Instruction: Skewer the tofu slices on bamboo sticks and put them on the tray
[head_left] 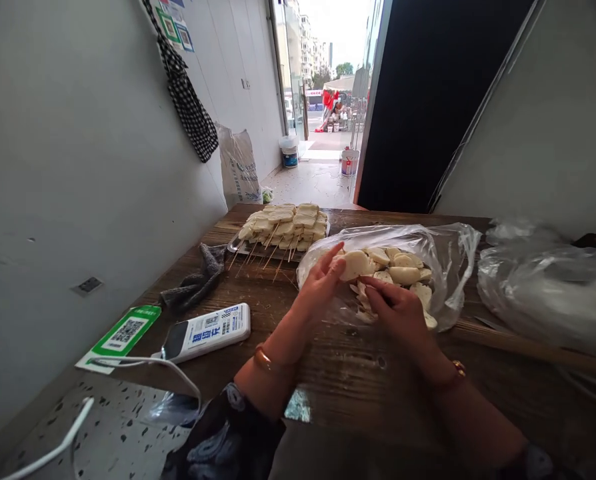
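My left hand [323,277] grips a pale, oval food slice [354,265] between thumb and fingers, above the near left part of an opened clear plastic bag [445,257]. Close beside it, my right hand [395,303] is closed in a pinch at the slice's lower edge. What those fingertips hold is too small to make out. In the bag lie several more pale slices [405,275], partly hidden by my hands. Beyond my left hand, a metal tray [235,245] bears stacked skewered slices [283,223], their thin wooden sticks pointing toward me.
On the wooden table [258,320] lie a dark cloth [193,280], a white power bank [218,330] with a cable, and a green QR-code card [128,330]. More clear plastic bags [543,287] are heaped at right. A wall runs along the left; an open doorway is ahead.
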`<state>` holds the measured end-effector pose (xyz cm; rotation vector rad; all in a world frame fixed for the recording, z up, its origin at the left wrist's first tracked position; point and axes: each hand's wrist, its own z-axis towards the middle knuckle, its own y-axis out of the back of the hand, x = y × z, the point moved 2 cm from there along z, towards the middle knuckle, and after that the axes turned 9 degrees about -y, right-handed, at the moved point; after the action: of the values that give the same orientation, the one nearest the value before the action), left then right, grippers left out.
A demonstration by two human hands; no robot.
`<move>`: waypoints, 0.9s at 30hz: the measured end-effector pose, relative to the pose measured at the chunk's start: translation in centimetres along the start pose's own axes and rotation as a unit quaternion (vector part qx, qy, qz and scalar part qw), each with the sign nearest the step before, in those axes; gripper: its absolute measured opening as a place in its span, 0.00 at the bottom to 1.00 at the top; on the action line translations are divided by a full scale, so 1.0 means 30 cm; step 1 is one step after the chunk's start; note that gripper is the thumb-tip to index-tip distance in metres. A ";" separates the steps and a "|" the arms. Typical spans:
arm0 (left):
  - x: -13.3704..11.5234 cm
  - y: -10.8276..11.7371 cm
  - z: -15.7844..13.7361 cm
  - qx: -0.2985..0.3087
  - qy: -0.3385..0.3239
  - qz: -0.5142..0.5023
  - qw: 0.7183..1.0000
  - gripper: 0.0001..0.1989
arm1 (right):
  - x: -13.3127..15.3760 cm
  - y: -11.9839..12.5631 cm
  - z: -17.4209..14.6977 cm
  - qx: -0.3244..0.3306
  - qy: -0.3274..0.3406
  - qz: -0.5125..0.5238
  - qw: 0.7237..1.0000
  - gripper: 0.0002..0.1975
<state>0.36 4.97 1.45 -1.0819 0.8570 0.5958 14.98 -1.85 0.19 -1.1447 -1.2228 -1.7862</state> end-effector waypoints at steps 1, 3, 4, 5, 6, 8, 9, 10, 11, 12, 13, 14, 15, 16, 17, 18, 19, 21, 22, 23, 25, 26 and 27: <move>-0.010 0.014 0.010 -0.018 -0.016 0.012 1.000 0.31 | 0.002 0.012 0.005 -0.020 -0.003 0.003 1.000 0.19; -0.030 0.044 0.029 -0.053 -0.068 0.073 0.994 0.28 | -0.001 0.040 0.016 -0.070 -0.015 0.008 0.997 0.20; -0.038 0.059 0.037 -0.064 -0.097 0.127 0.985 0.26 | -0.005 0.053 0.021 -0.092 -0.022 0.014 0.995 0.20; -0.044 0.072 0.043 -0.068 -0.125 0.198 0.970 0.23 | -0.011 0.064 0.027 -0.110 -0.027 0.026 0.993 0.21; -0.047 0.083 0.048 -0.064 -0.151 0.283 0.945 0.19 | -0.018 0.072 0.032 -0.121 -0.030 0.044 0.991 0.22; -0.044 0.093 0.052 -0.033 -0.198 0.466 0.862 0.14 | -0.030 0.078 0.041 -0.125 -0.031 0.077 0.989 0.23; -0.038 0.094 0.053 -0.010 -0.217 0.548 0.808 0.13 | -0.035 0.078 0.044 -0.123 -0.031 0.088 0.988 0.23; -0.029 0.092 0.053 0.012 -0.228 0.617 0.753 0.14 | -0.037 0.075 0.046 -0.119 -0.030 0.094 0.988 0.22; -0.019 0.091 0.052 0.030 -0.232 0.671 0.704 0.14 | -0.038 0.073 0.047 -0.115 -0.028 0.094 0.989 0.22; -0.008 0.090 0.052 0.040 -0.228 0.713 0.662 0.16 | -0.036 0.069 0.048 -0.112 -0.025 0.091 0.989 0.21; 0.002 0.091 0.052 0.042 -0.218 0.747 0.627 0.17 | -0.033 0.066 0.048 -0.108 -0.019 0.086 0.990 0.21; 0.011 0.092 0.052 0.038 -0.206 0.772 0.600 0.19 | -0.029 0.063 0.047 -0.104 -0.014 0.082 0.991 0.20; 0.018 0.093 0.053 0.032 -0.195 0.791 0.579 0.20 | -0.025 0.061 0.046 -0.100 -0.009 0.078 0.992 0.20; 0.024 0.094 0.053 0.027 -0.188 0.804 0.564 0.20 | -0.021 0.059 0.044 -0.096 -0.005 0.076 0.992 0.20; 0.028 0.095 0.054 0.026 -0.186 0.811 0.555 0.20 | -0.018 0.057 0.043 -0.092 -0.003 0.077 0.993 0.19; 0.031 0.096 0.054 0.026 -0.189 0.812 0.551 0.18 | -0.015 0.056 0.042 -0.088 -0.003 0.080 0.993 0.19; 0.033 0.095 0.055 0.029 -0.198 0.808 0.554 0.15 | -0.014 0.055 0.042 -0.083 -0.005 0.084 0.993 0.19; 0.036 0.091 0.056 0.041 -0.228 0.784 0.576 0.10 | -0.014 0.053 0.042 -0.073 -0.010 0.095 0.993 0.19; 0.037 0.088 0.056 0.049 -0.244 0.764 0.596 0.07 | -0.015 0.052 0.043 -0.070 -0.012 0.099 0.993 0.19; 0.039 0.085 0.056 0.057 -0.257 0.738 0.621 0.05 | -0.015 0.052 0.044 -0.069 -0.014 0.103 0.992 0.19; 0.042 0.080 0.057 0.065 -0.258 0.671 0.693 0.04 | -0.016 0.053 0.045 -0.069 -0.017 0.104 0.992 0.19; 0.042 0.079 0.057 0.057 -0.242 0.630 0.735 0.04 | -0.015 0.054 0.045 -0.071 -0.018 0.103 0.992 0.19; 0.041 0.079 0.058 0.044 -0.218 0.586 0.779 0.04 | -0.014 0.055 0.045 -0.073 -0.018 0.100 0.992 0.19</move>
<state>-0.28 7.47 -0.42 -0.1534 1.0654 1.7506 16.98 -1.10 0.60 -1.3378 -0.9732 -1.7305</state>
